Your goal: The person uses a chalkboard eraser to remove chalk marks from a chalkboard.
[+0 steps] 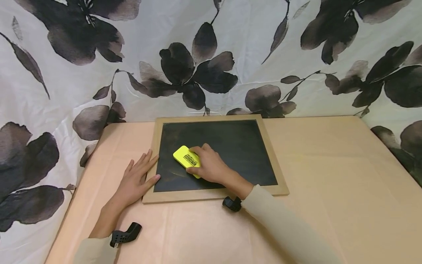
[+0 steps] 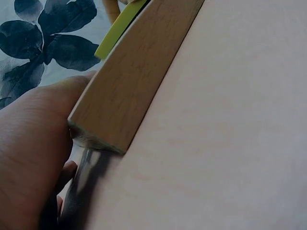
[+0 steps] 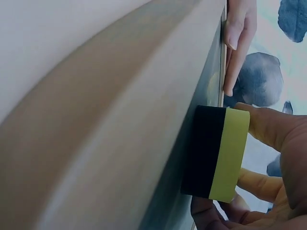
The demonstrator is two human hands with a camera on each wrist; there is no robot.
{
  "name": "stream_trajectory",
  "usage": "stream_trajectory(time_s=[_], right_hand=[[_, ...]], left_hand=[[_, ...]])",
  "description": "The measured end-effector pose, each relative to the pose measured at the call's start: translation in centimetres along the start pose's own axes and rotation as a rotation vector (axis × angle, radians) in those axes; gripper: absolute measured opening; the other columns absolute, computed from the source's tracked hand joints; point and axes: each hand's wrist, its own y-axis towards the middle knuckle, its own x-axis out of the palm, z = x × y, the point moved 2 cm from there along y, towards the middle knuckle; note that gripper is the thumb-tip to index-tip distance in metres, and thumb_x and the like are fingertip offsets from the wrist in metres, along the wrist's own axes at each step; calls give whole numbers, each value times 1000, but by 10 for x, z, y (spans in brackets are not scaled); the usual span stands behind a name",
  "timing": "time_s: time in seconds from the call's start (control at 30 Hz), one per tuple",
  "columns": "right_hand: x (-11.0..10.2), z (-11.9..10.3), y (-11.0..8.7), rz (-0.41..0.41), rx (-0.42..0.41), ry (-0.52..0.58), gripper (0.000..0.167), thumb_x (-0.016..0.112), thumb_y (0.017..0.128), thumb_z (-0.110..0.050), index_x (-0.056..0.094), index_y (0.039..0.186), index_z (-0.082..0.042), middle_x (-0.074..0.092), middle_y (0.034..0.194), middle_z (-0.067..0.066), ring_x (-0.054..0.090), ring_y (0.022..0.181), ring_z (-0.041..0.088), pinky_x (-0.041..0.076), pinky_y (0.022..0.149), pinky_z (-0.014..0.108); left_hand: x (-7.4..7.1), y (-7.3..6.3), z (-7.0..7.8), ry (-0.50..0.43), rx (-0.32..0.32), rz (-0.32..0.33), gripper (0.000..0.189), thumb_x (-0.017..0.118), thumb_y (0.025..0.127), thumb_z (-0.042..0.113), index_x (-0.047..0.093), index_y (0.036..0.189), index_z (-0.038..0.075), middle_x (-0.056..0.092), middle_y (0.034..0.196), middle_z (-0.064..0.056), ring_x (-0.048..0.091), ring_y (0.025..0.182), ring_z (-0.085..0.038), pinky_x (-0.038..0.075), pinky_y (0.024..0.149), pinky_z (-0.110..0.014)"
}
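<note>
A wood-framed chalkboard (image 1: 237,150) lies on the table, with faint yellowish smears on its dark surface near the left side. My right hand (image 1: 211,165) grips a yellow magnetic eraser (image 1: 184,156) between thumb and fingers, over the left half of the board. In the right wrist view the eraser (image 3: 229,153) shows its dark pad against the board. My left hand (image 1: 136,179) rests at the left side of the frame, fingers spread and straight, fingertips and thumb on the wood. The left wrist view shows the frame's wooden edge (image 2: 129,72) beside that hand (image 2: 33,139).
The table (image 1: 329,176) has a plain light-peach covering. Behind it and along the left hangs a white cloth (image 1: 257,44) with dark flowers. Black bands with camera mounts sit on both wrists, the right mount (image 1: 232,204) close to the board's front edge.
</note>
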Motion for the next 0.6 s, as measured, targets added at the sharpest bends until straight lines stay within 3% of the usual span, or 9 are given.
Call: stream_trajectory(time_s=[0.6], right_hand=[[-67, 97, -74, 134, 161, -21, 66, 79, 79, -28, 54, 133, 0, 53, 101, 15, 48, 82, 24, 39, 65, 32]], left_hand=[[-5, 1, 4, -22, 13, -5, 65, 60, 94, 36, 35, 150, 13, 18, 157, -15, 16, 142, -39, 1, 110, -60]])
